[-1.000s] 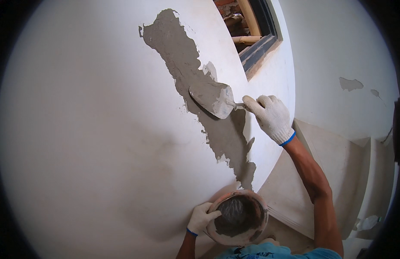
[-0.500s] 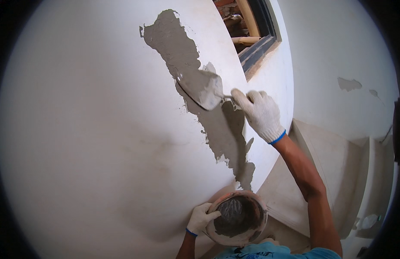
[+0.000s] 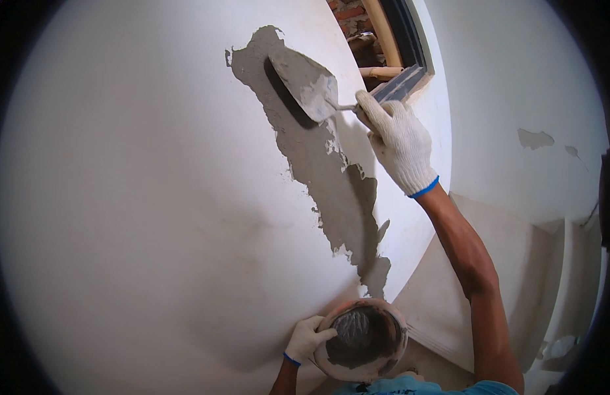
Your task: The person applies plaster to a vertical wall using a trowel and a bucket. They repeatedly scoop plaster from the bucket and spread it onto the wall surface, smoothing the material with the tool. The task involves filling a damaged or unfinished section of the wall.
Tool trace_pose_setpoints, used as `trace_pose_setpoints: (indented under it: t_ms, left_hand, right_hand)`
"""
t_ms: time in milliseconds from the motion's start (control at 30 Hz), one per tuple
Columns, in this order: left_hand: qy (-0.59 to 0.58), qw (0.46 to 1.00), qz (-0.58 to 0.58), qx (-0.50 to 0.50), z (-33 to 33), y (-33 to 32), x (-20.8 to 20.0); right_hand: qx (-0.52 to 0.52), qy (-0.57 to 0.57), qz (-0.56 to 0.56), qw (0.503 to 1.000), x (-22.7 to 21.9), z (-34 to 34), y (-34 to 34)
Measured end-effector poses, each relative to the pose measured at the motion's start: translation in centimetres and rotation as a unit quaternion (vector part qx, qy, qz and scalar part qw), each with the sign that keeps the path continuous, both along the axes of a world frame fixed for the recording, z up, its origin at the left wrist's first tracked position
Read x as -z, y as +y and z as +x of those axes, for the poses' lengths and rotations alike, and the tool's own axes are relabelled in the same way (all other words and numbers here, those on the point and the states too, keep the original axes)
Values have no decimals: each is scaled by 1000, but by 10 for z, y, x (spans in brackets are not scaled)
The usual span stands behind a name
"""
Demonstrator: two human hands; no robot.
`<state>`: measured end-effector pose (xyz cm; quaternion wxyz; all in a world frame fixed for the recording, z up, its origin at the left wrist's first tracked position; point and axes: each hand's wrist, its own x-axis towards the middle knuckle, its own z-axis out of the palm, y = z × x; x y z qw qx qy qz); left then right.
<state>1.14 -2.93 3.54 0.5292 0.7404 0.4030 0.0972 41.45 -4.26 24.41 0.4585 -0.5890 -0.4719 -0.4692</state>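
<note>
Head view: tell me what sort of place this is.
Probably a stairwell under construction or repair: a long grey mortar patch marks the white wall, rough brick shows past a dark frame, and pale steps lie to the right.

The trowel (image 3: 306, 85) has a dull, smeared metal blade. The mortar patch (image 3: 331, 191) is matt and ragged-edged on a smooth, matt wall (image 3: 153, 164). The right glove (image 3: 408, 151) and left glove (image 3: 304, 341) are knitted cloth; the bucket (image 3: 385, 327) looks crusted inside.

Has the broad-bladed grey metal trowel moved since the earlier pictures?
Yes: the trowel has moved up the ragged grey mortar patch, toward its top end.
</note>
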Motion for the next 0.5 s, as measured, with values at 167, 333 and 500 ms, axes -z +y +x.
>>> trace_pose_setpoints:
  t_ms: [167,333,500]
  left_hand:
    - [18,1000,1,5,-1,5,6]
    - [-4,1000,-16,-9,-1,-1,4]
    - [41,999,1,13,0,1,-5]
  right_hand:
    - [13,-7,-4,1000,-18,0,8]
    - [-5,-19,-70,997,7,-13,-7]
    - [-31,-17,-53,998,14,-19,-15]
